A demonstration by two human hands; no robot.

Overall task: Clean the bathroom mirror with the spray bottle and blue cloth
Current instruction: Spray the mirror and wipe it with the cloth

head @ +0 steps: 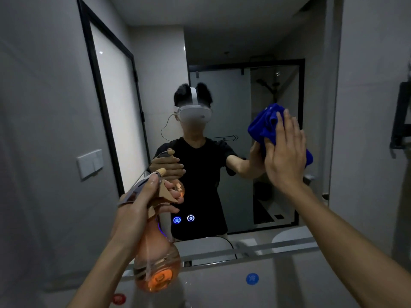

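The bathroom mirror [224,52] fills the wall in front of me and reflects a person in a black shirt and a white headset. My left hand [142,201] grips the neck and trigger of a clear orange spray bottle [156,261], held upright low at the left, nozzle pointing at the glass. My right hand [285,152] lies flat, fingers up, pressing a bunched blue cloth [264,127] against the mirror's right side.
Two lit round touch buttons [183,219] glow low on the mirror. A white wall switch [90,163] sits on the left wall. A black holder [402,116] hangs on the right wall. Below the mirror, blue [252,278] and red [119,298] round stickers mark the surface.
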